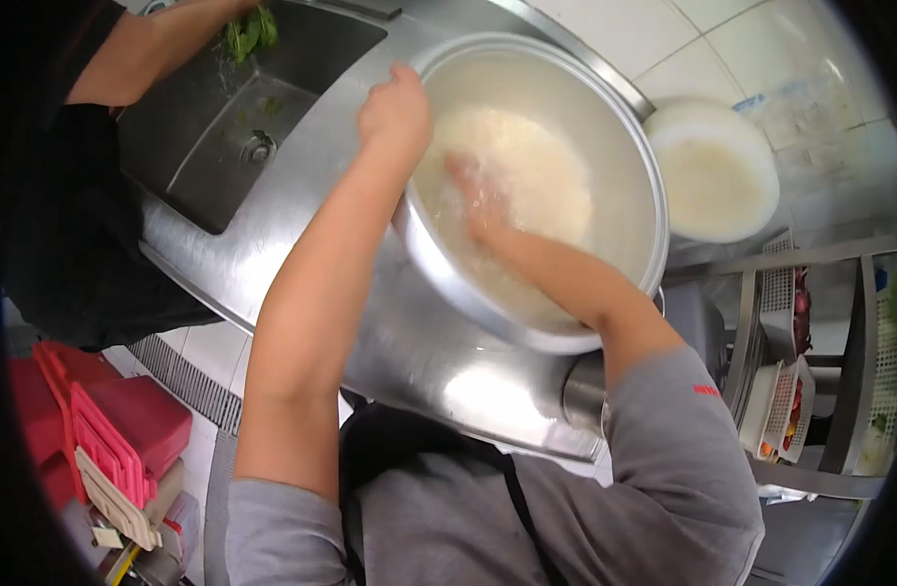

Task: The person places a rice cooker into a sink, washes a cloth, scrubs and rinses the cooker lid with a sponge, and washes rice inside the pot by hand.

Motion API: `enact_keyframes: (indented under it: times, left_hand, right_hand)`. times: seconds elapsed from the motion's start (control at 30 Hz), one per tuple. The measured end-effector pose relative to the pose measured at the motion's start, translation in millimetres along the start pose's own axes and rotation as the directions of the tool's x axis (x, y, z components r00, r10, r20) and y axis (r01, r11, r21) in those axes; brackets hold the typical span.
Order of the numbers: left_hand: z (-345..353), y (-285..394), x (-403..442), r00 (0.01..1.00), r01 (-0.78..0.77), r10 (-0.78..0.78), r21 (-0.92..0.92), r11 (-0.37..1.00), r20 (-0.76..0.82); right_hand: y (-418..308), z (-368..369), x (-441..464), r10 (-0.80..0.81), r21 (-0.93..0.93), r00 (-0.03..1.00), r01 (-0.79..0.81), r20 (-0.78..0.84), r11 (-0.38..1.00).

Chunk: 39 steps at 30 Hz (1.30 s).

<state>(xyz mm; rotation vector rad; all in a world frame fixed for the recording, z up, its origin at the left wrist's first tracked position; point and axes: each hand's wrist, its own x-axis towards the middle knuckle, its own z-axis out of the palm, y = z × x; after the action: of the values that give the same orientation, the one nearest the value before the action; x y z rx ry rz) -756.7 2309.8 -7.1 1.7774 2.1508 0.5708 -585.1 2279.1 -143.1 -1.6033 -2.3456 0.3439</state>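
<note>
A large metal pot [653,210] stands on the steel counter, with cloudy water and a pale, rice-like mass [541,161] inside. My left hand [396,109] is closed on the pot's rim at its left side. My right hand [479,198] reaches down into the pot and is partly under the cloudy water, beside the pale mass. Water and motion blur hide its fingers, so whether they hold anything cannot be made out.
Left of the pot is a steel sink [199,186], where another person's arm [180,44] holds leafy greens [251,35]. A white round container [717,176] with pale contents stands right. Below it, a rack [751,332] holds baskets. Red crates [126,430] sit lower left.
</note>
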Motion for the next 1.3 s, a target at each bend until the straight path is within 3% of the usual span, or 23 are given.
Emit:
enact_keyframes:
  times: [0.07,0.17,0.2,0.23,0.27,0.3,0.33,0.37,0.4,0.47,0.6,0.67,0.8,0.83,0.87,0.9,0.97,1.0,1.03,1.07,1.1,1.23,1.3]
  left_hand:
    - [2.2,5.9,-4.8,0.999,-0.016,0.016,0.003,1.000,-0.030]
    - [2.1,6.5,-1.2,0.997,0.045,-0.046,-0.025,0.999,-0.055]
    - [1.6,6.0,-0.6,0.998,0.056,-0.057,-0.041,0.998,-0.018]
    - [4.8,5.7,-3.2,0.998,0.061,-0.059,-0.061,0.996,0.035]
    - [5.1,6.4,-3.5,0.997,0.059,-0.056,-0.067,0.996,0.044]
    - [3.5,7.8,-4.3,0.998,0.043,-0.040,-0.065,0.997,0.043]
    - [2.3,8.8,-5.1,0.999,0.030,-0.027,-0.065,0.997,0.036]
    - [3.1,9.0,-6.5,0.999,0.030,-0.027,-0.073,0.997,0.034]
    - [5.8,7.7,-8.8,1.000,0.018,-0.019,-0.066,0.998,-0.012]
    - [5.3,6.8,-5.0,0.997,0.009,-0.014,-0.071,0.997,-0.071]
    - [7.5,5.3,-12.6,0.999,0.039,-0.039,-0.101,0.994,0.002]
    - [-4.1,10.0,-7.2,0.999,0.048,-0.046,-0.110,0.993,0.027]
    - [4.9,9.0,-4.9,0.999,0.039,-0.039,-0.051,0.998,-0.005]
    - [10.1,9.3,-2.9,0.999,0.038,-0.040,-0.078,0.996,-0.029]
    - [12.5,9.7,-5.1,0.999,0.032,-0.033,-0.084,0.996,-0.015]
    - [11.6,9.1,-7.6,0.999,0.040,-0.041,-0.077,0.996,-0.011]
    - [3.7,11.8,-7.0,0.998,0.050,-0.052,-0.074,0.996,-0.025]
    - [1.4,12.1,-10.9,0.999,0.041,-0.041,-0.041,0.998,-0.002]
    - [-0.7,12.0,-13.5,0.999,0.034,-0.034,-0.006,0.999,0.019]
    - [2.8,12.1,-15.3,0.999,0.044,-0.044,0.001,0.999,0.022]
    - [6.3,11.0,-15.6,0.999,0.035,-0.035,-0.024,0.999,0.002]
    - [11.2,7.2,-5.4,0.998,0.048,-0.050,-0.059,0.997,-0.032]
    - [12.6,8.7,-6.3,0.998,0.055,-0.056,-0.055,0.997,-0.014]
  right_hand:
    - [-11.6,-25.6,45.8,0.232,-0.267,0.916,-0.145,0.328,0.953]
    - [-1.5,-17.1,87.2,0.345,-0.196,0.894,-0.298,0.284,0.934]
    - [35.3,26.8,84.9,0.166,-0.051,0.985,-0.163,0.046,0.985]
    - [70.8,69.2,82.8,-0.053,0.012,0.973,0.057,-0.224,0.998]
    - [105.7,111.0,81.0,-0.244,-0.040,0.862,0.253,-0.443,0.967]
    - [74.7,77.5,57.0,-0.240,-0.294,0.952,0.178,-0.189,0.939]
    - [40.0,40.6,31.7,-0.216,-0.561,0.971,0.235,0.101,0.794]
    - [2.9,1.5,5.7,-0.178,-0.684,0.915,0.391,0.362,0.616]
    - [2.4,-0.4,-4.0,-0.176,-0.685,0.916,0.389,0.361,0.616]
    - [11.7,-10.9,-7.6,-0.146,-0.418,0.989,0.135,0.007,0.898]
    - [34.0,-9.0,30.0,-0.199,-0.334,0.980,0.185,-0.006,0.924]
    - [27.0,-24.2,66.5,0.284,-0.025,0.949,-0.284,0.136,0.959]
    - [35.3,-5.7,56.7,0.308,-0.198,0.949,-0.289,0.068,0.937]
    - [36.6,10.3,35.1,0.012,-0.350,0.997,-0.037,-0.075,0.936]
    - [34.8,19.7,11.9,-0.300,-0.516,0.941,0.181,-0.156,0.837]
    - [26.9,15.2,-6.6,-0.290,-0.518,0.945,0.175,-0.150,0.837]
    - [12.4,-1.4,-16.9,-0.544,-0.591,0.811,0.334,-0.217,0.734]
    - [13.3,-10.8,-6.1,-0.544,-0.588,0.810,0.336,-0.218,0.736]
    - [21.7,-24.4,15.9,-0.237,-0.550,0.966,0.253,0.101,0.796]
    - [33.9,-33.1,31.7,0.109,-0.545,0.902,0.152,0.417,0.824]
    - [49.9,-31.1,41.8,0.100,-0.530,0.902,0.154,0.419,0.834]
    - [131.9,-4.9,74.7,-0.061,-0.321,0.995,0.082,0.075,0.944]
    - [107.7,-10.5,57.2,0.015,-0.366,0.999,0.000,0.037,0.931]
